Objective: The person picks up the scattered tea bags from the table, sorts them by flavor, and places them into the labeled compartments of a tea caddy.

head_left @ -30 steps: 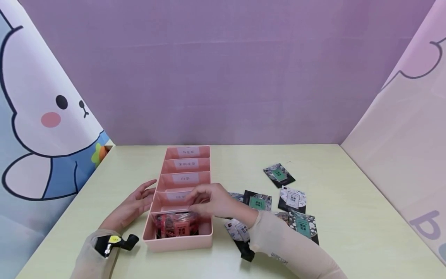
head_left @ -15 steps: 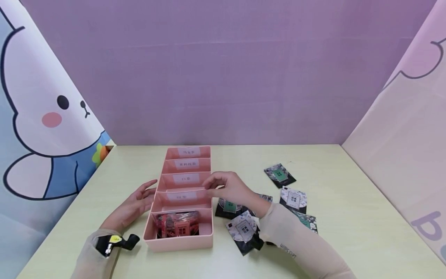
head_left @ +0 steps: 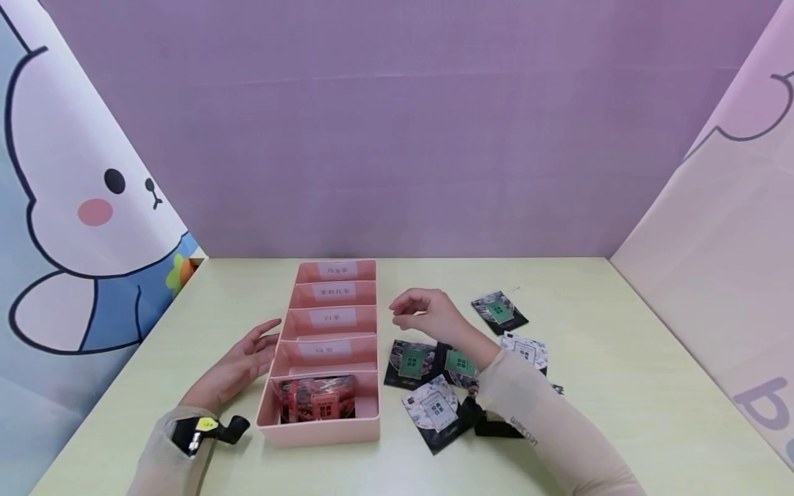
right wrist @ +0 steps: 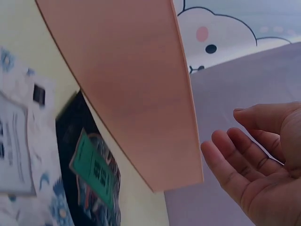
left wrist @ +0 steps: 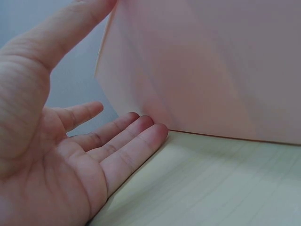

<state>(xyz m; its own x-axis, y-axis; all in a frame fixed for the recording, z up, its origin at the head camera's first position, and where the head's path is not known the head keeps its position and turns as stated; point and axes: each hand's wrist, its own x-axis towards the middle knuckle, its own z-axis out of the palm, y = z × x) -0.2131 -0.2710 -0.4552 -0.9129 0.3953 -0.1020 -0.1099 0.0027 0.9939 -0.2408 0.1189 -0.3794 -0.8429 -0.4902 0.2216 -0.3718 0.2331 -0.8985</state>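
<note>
A long pink divided box point(head_left: 318, 435) stands on the table, its compartments bearing white labels. In its nearest compartment lie red-and-black tea packets point(head_left: 319, 399). My left hand point(head_left: 238, 365) is at the box's left side; in the left wrist view its straight fingers point(left wrist: 134, 150) touch the pink wall low down, near the tabletop. Right of the box, my right hand point(head_left: 434, 318) hovers above the table with loosely bent fingers and nothing between them. Just below it lie a green-labelled tea packet point(head_left: 409, 363) and a white-labelled tea packet point(head_left: 437, 411).
A green-labelled packet point(head_left: 498, 311) lies farther back, with a white-labelled packet point(head_left: 526, 350) in front of it. The right sleeve point(head_left: 546, 413) covers part of the pile. A purple backdrop point(head_left: 397, 138) closes the table's rear, and printed cloth point(head_left: 80, 207) hangs at the left.
My right hand has moved from over the box's second-nearest compartment to the right and back, away from the box. Packets beneath its arm have come into view. The left hand has stayed put.
</note>
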